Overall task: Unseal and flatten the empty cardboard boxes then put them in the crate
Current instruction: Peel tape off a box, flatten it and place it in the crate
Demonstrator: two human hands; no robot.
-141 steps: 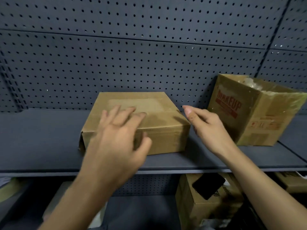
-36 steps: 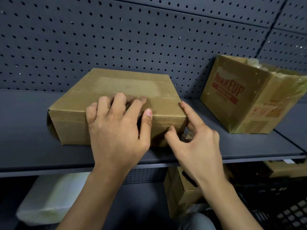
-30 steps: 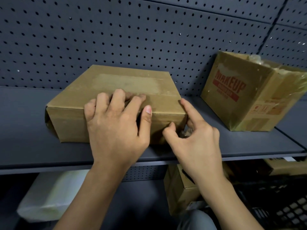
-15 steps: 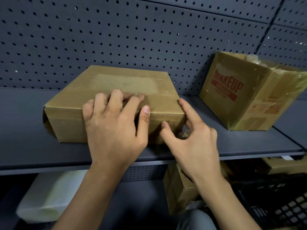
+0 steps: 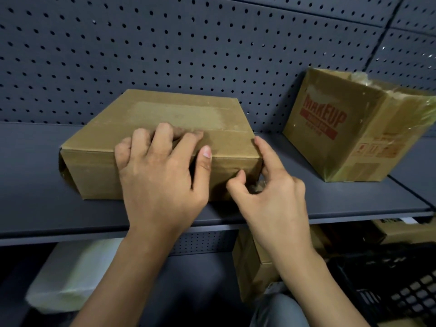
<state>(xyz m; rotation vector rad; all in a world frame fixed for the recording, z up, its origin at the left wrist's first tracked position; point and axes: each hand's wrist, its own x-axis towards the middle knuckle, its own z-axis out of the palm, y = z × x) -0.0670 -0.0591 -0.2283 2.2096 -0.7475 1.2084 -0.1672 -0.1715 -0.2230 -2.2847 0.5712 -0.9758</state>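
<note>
Fingers (image 5: 165, 135) of the left hand (image 5: 158, 182) lie bent over the top front edge of the flat box (image 5: 188, 114). Their tips sit close together on its upper face, at the near border of a pale rectangular patch, and the thumb runs down the front face, so the hand grips that edge. At the flat box's right front corner, the right hand (image 5: 273, 206) pinches the cardboard: the forefinger is straight along the side of the corner, the thumb tip is pressed to the front face, and the other fingers are curled underneath. A crumpled pale scrap shows there, too indistinct to identify. Under the flat box is a grey shelf (image 5: 35, 185), and behind it a perforated panel (image 5: 188, 43). Right of the flat box, well apart, a taller carton printed MAKEUP (image 5: 342, 128) stands tilted. Below the flat box, beneath the shelf, are a brown carton (image 5: 250, 267), a white wrapped package (image 5: 70, 274) to the lower left, and a black lattice crate (image 5: 401, 293) to the lower right.
</note>
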